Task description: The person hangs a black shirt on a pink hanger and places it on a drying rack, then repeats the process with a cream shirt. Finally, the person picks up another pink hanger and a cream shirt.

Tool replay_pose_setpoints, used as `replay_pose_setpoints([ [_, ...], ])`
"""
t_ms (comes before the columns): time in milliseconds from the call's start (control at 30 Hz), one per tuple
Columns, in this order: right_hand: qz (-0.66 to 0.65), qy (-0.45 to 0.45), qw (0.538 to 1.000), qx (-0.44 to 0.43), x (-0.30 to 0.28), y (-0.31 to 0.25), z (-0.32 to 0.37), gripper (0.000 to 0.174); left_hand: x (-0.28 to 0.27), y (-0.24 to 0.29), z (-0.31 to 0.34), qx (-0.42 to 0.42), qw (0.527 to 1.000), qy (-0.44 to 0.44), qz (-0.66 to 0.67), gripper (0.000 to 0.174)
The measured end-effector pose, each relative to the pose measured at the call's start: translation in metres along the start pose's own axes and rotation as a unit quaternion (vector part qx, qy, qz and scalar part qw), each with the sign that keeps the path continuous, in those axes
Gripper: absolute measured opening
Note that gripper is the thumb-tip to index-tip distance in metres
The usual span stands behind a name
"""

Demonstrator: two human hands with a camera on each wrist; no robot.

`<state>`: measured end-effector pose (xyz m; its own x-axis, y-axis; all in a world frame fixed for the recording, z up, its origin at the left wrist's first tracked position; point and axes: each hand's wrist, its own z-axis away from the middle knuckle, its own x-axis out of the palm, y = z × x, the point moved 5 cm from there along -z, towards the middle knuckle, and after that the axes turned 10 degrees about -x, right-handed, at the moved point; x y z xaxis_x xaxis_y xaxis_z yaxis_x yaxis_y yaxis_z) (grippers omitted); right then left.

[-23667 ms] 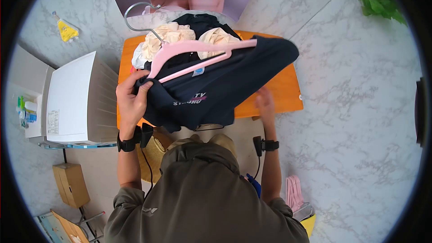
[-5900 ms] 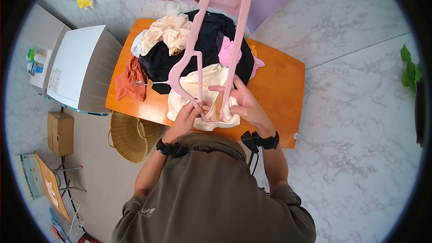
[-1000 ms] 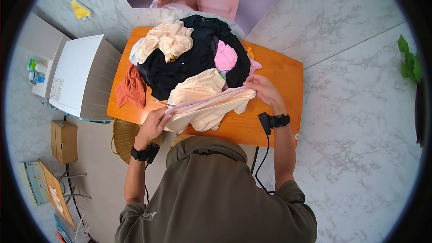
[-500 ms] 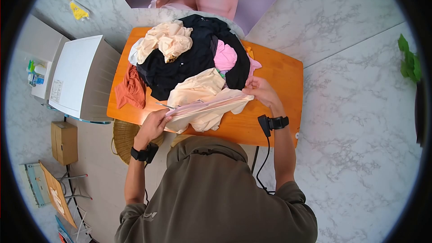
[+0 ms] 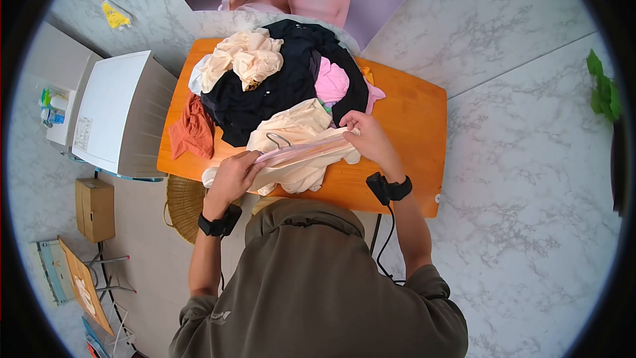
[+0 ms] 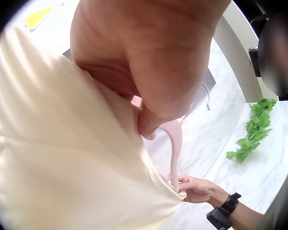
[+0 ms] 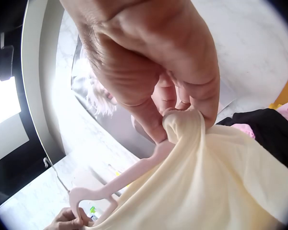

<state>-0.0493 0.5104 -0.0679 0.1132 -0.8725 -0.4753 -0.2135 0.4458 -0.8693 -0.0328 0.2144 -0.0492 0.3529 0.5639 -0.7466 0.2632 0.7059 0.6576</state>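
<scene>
A pale pink clothes hanger [image 7: 115, 184] lies sideways along the opening of a cream shirt [image 5: 291, 172], its metal hook [image 5: 278, 139] pointing away from the body. My left hand [image 5: 235, 176] grips one end of the hanger together with shirt cloth; a bit of cream cloth sticks out beyond that hand. At the other end, my right hand [image 7: 153, 72] pinches bunched cloth against the hanger's tip, as the right wrist view shows. The left wrist view has the shirt [image 6: 72, 143] hanging below both hands, with the hanger's arm [image 6: 175, 143] curving between them.
A heap of black clothes [image 5: 252, 109] covers the back of the orange table [image 5: 411, 132], with crumpled cream cloth [image 5: 258, 63], a pink piece [image 5: 331, 83] and a rust-coloured garment [image 5: 192, 129] around it. A wicker basket [image 5: 185, 205] stands on the floor, front left.
Earlier a navy shirt was on a hanger; later the hanger stood upright in the cream shirt's opening. Since half a second ago, my hands are closer together and the hook has turned up.
</scene>
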Motion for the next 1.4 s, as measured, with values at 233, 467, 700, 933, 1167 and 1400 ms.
replay_pose_setpoints([
  [233, 0.121, 0.038, 0.991, -0.050, -0.006, -0.014, 0.006, 0.020, 0.000, 0.005, 0.000, 0.023, 1.000, 0.007, 0.002, 0.018],
  [467, 0.193, 0.080, 0.973, -0.097, -0.004, -0.055, 0.004, 0.020, 0.004, 0.029, -0.006, 0.057, 0.998, 0.014, 0.020, 0.018],
  [700, -0.035, 0.085, 0.988, -0.124, -0.011, -0.073, 0.010, 0.025, -0.011, 0.033, -0.005, 0.053, 0.997, 0.040, 0.031, 0.019],
  [933, 0.018, 0.172, 0.982, -0.081, -0.052, -0.014, 0.040, 0.027, -0.017, 0.011, 0.007, 0.000, 0.996, 0.050, 0.078, 0.022],
  [1167, -0.071, 0.028, 0.992, 0.095, -0.043, 0.020, 0.064, 0.029, -0.015, 0.001, 0.012, -0.040, 0.989, 0.045, 0.134, 0.026],
  [1400, -0.039, 0.058, 0.995, 0.073, -0.052, 0.038, 0.063, 0.016, -0.012, -0.003, 0.013, -0.045, 0.990, 0.037, 0.128, 0.026],
])
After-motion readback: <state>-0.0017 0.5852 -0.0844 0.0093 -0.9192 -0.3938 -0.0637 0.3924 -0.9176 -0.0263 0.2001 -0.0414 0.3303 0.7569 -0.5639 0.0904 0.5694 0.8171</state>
